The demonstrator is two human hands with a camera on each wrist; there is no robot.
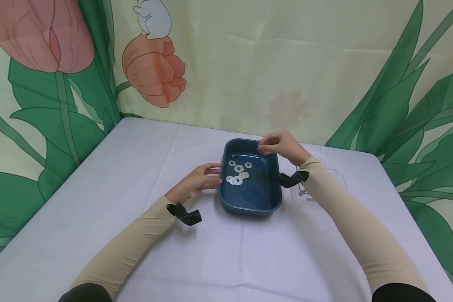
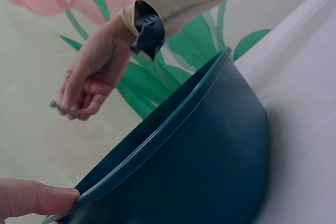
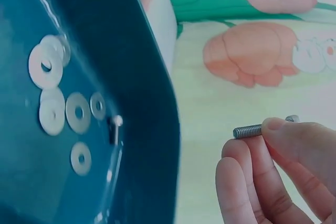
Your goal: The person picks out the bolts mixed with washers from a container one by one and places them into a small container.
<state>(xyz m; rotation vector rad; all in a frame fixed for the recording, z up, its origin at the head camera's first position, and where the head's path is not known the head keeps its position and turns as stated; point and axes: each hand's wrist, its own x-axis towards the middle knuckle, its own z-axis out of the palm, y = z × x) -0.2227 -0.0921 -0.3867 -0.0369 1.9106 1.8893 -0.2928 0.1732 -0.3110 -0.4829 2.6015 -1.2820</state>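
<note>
A blue plastic tray [image 1: 254,201] stands on the white-covered table. My left hand [image 1: 198,180] is at its left side, fingers fairly straight, fingertips touching the rim. Over the tray's far right corner, my right hand [image 1: 281,147] pinches a threaded metal bolt [image 3: 247,131] between thumb and fingers. That bolt [image 2: 64,109] is raised clear of the tray in the left wrist view. Several flat metal washers [image 1: 238,168] lie on the tray floor, some overlapping. Close to the far wall inside lies another short bolt [image 3: 115,131].
A clear plastic case or lid [image 1: 337,176] lies right of the tray, partly hidden by the right forearm. Behind the table [image 1: 196,260] hangs a flower-printed curtain [image 1: 226,75]. Each wrist carries a black camera mount [image 1: 185,214].
</note>
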